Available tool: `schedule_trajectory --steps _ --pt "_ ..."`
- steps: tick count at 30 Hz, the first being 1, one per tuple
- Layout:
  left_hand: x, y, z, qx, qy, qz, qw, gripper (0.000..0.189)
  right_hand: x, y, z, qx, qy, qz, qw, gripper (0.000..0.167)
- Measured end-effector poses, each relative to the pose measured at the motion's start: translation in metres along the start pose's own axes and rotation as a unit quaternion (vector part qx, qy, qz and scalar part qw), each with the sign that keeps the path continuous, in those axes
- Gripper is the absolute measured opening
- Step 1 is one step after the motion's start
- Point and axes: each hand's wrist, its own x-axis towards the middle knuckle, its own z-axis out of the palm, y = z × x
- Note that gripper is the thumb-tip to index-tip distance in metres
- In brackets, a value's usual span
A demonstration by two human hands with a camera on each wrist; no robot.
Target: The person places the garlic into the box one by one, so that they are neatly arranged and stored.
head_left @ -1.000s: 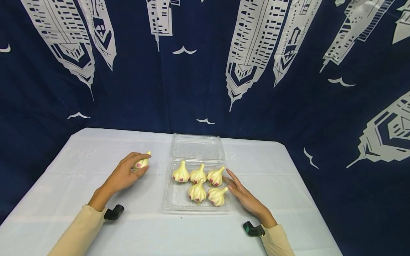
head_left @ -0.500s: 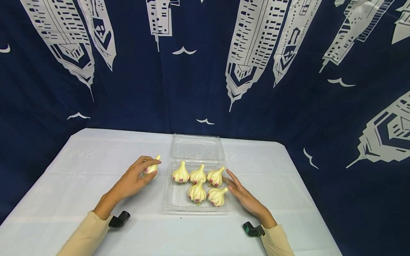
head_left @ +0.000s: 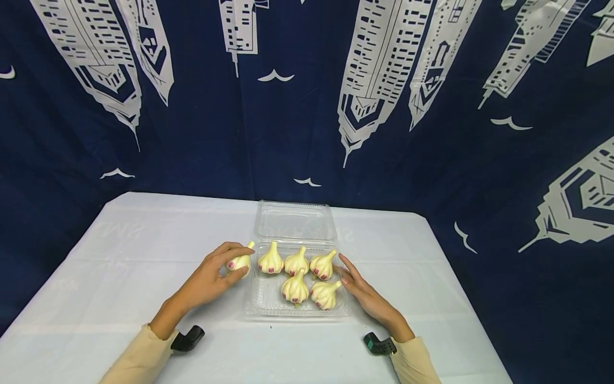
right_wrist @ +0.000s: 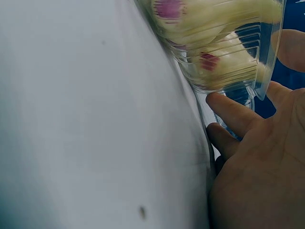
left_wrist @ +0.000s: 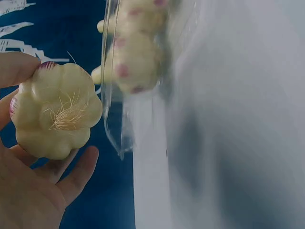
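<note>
A garlic bulb (left_wrist: 59, 109), pale yellow with purple marks, is pinched between the thumb and fingers of my left hand (head_left: 211, 277). In the left wrist view its rooted underside faces the camera, close beside the wall of a clear plastic container (head_left: 266, 304). Several similar bulbs sit inside that container: a back row with a left bulb (head_left: 271, 259), a middle bulb (head_left: 297, 261) and a right bulb (head_left: 323, 265), and two in front. My right hand (head_left: 366, 296) rests at the container's right side, fingers extended, fingertips right at its wall (right_wrist: 224, 86).
The container's clear lid (head_left: 296, 221) lies folded back behind it. Everything stands on a white-covered table (head_left: 408, 250), with a dark blue printed cloth (head_left: 211, 133) hanging behind its back edge. The container's front left part shows bare plastic.
My left hand has carried the garlic bulb rightward and slightly toward me, from the table's left side to the container's left edge. The right hand and container have stayed in place.
</note>
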Motion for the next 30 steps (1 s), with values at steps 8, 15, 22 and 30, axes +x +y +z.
schedule_trajectory --steps 8,15,22,30 --pt "-0.004 0.011 0.015 -0.049 -0.003 0.022 0.9985 0.036 0.0 0.002 0.0 -0.002 0.004 0.005 1.0 0.061" --pt "-0.003 0.025 0.029 -0.09 -0.011 0.026 0.9955 0.037 0.0 0.001 -0.001 -0.007 -0.003 -0.01 0.9999 0.061" --pt "-0.001 0.024 0.049 -0.015 0.002 0.036 0.9992 0.04 0.0 0.0 0.0 0.002 -0.005 -0.005 1.0 0.061" --pt "-0.003 0.02 0.062 0.077 0.034 0.06 0.9946 0.037 0.001 0.001 0.0 -0.001 -0.002 -0.007 1.0 0.061"
